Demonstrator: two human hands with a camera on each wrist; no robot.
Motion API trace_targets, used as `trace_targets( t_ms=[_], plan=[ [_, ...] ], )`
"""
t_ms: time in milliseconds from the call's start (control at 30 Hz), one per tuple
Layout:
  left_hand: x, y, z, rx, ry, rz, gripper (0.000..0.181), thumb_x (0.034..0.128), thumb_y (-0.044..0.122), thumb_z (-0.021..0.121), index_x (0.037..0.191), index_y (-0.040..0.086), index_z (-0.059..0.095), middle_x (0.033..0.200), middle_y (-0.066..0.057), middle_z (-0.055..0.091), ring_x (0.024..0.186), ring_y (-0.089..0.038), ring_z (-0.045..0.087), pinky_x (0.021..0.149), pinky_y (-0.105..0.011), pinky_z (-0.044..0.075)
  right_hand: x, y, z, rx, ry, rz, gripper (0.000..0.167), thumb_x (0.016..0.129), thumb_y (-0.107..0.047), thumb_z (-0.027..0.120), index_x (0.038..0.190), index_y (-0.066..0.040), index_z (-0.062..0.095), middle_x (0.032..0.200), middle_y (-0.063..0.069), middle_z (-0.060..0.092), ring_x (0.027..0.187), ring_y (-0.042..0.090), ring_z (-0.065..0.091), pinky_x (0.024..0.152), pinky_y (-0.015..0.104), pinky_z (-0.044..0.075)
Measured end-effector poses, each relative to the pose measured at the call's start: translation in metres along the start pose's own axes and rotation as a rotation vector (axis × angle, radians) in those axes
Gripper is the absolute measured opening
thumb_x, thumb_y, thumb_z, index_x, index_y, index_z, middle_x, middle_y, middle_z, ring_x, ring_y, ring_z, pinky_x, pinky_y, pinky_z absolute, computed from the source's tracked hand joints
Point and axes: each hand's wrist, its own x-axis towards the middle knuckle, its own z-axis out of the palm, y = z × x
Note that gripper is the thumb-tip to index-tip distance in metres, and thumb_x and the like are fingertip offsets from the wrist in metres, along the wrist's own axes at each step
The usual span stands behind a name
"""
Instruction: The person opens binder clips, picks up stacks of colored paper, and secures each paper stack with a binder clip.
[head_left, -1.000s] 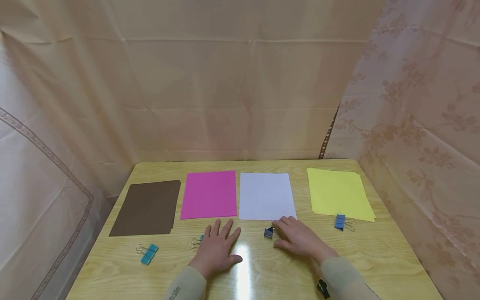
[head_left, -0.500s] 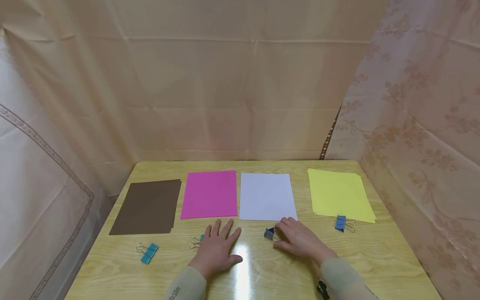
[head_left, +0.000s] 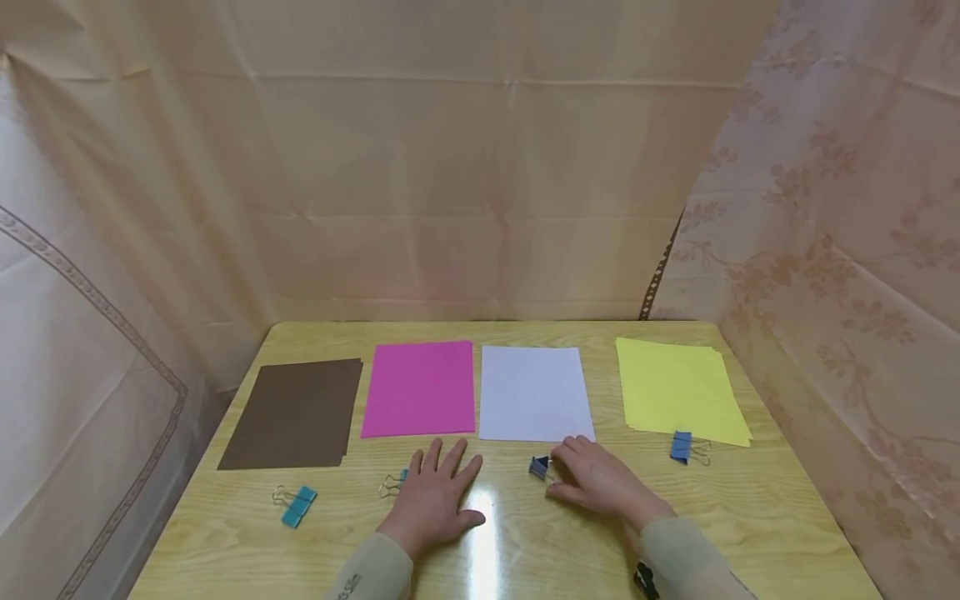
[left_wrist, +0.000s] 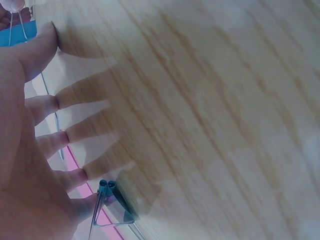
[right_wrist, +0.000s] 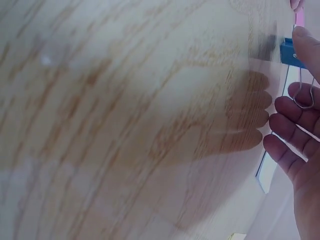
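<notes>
Little shifts; your dark clip [head_left: 538,467] stays off the white paper [head_left: 536,393]
Left hand [head_left: 431,504], fingers spread; right hand [head_left: 600,479], fingers loosely bent, ungripping

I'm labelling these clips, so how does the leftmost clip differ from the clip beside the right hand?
The leftmost clip is teal; the darker clip is blue. The leftmost clip's handles point left; the darker clip's point right, toward the right hand. Both have wire handles.

You can pass between your left hand [head_left: 431,504] and right hand [head_left: 600,479], though a dark blue clip [head_left: 537,467] juts into that gap; a teal clip [head_left: 403,476] obstructs your left hand's outer side.
</notes>
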Motion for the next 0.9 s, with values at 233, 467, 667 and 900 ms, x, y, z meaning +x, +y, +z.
trace_targets(
  t_ms=[233,467,667,900],
  plan=[
    [-0.0001,-0.0002,0.0007,0.005,-0.003,-0.001,0.08,0.0921,0.068,0.058,0.157,0.024,0.042,0.166,-0.011,0.031,0.149,-0.049,0.026,0.116,-0.067,0.025,0.0003,-0.0018,-0.0024,0.053,0.011,0.061,0.044,0.089,-0.044,0.078,0.112,-0.01,0.063,0.097,-0.003,0.063,0.09,0.013,0.057,0.083,0.039,0.054],
    [0.0003,-0.0009,0.0019,0.002,-0.003,0.003,0.081,0.0921,0.068,0.058,0.158,0.024,0.041,0.166,-0.011,0.03,0.149,-0.049,0.026,0.116,-0.067,0.025,0.0003,-0.0014,-0.0026,0.035,-0.011,0.065,0.044,0.091,-0.046,0.075,0.114,-0.01,0.063,0.096,-0.003,0.064,0.088,0.013,0.058,0.081,0.038,0.054],
    [0.0002,-0.0004,0.0008,0.005,0.002,0.004,0.081,0.092,0.068,0.058,0.157,0.023,0.042,0.166,-0.011,0.03,0.149,-0.049,0.026,0.116,-0.068,0.026,-0.0004,-0.0008,-0.0028,0.037,-0.014,0.06,0.04,0.093,-0.044,0.073,0.112,-0.01,0.062,0.094,-0.004,0.063,0.086,0.013,0.057,0.079,0.038,0.053],
    [-0.0004,0.0005,-0.0009,-0.001,0.0,0.001,0.081,0.0919,0.067,0.059,0.157,0.023,0.042,0.166,-0.012,0.03,0.149,-0.05,0.026,0.116,-0.068,0.025,-0.0019,0.0003,-0.0016,0.003,0.037,0.015,0.035,0.095,-0.037,0.072,0.113,-0.009,0.062,0.098,0.0,0.066,0.09,0.017,0.061,0.082,0.04,0.055]
  ],
)
